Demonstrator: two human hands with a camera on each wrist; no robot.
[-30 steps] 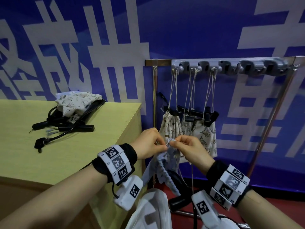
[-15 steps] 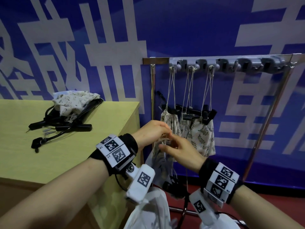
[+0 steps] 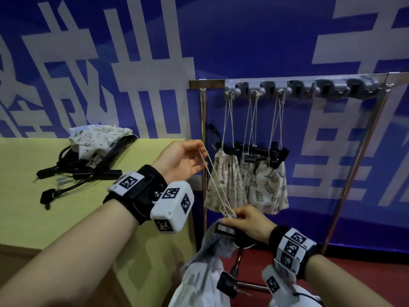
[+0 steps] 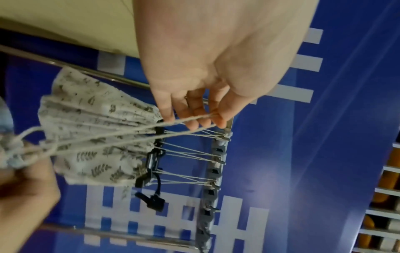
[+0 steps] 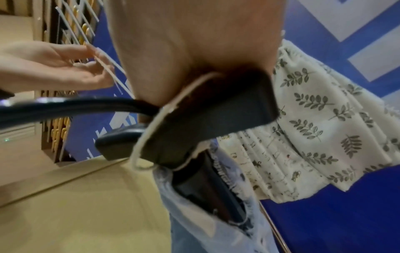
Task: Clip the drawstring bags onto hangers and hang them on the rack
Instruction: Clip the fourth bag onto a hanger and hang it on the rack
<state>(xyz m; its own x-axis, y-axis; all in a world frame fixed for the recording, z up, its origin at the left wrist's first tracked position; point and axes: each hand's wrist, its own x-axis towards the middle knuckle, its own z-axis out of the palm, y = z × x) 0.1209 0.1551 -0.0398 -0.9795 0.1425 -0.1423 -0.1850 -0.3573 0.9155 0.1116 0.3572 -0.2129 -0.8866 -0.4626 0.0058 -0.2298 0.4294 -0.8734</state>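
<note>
My right hand (image 3: 234, 216) pinches the gathered mouth of a pale blue drawstring bag (image 3: 209, 244) together with a black hanger clip (image 3: 224, 229). The bag (image 5: 205, 222) hangs below that hand, with the clip (image 5: 205, 123) against my palm. Its cream drawstring (image 3: 212, 180) runs taut up to my left hand (image 3: 199, 156), which holds the loop on its fingertips (image 4: 207, 119), just left of the rack post. Three printed bags (image 3: 245, 185) hang by their cords from the rack's grey hook strip (image 3: 309, 88), each with a black hanger at its mouth.
A yellow table (image 3: 66, 218) stands on the left, its corner close to my left wrist. On it lie a patterned bag (image 3: 97, 138) and a tangle of black hangers (image 3: 84, 171). The hooks further right on the strip are free. The floor is red.
My hands were together at the bag's mouth. The left hand has risen and drawn the cord out taut, while the right hand has dropped lower with the bag and clip.
</note>
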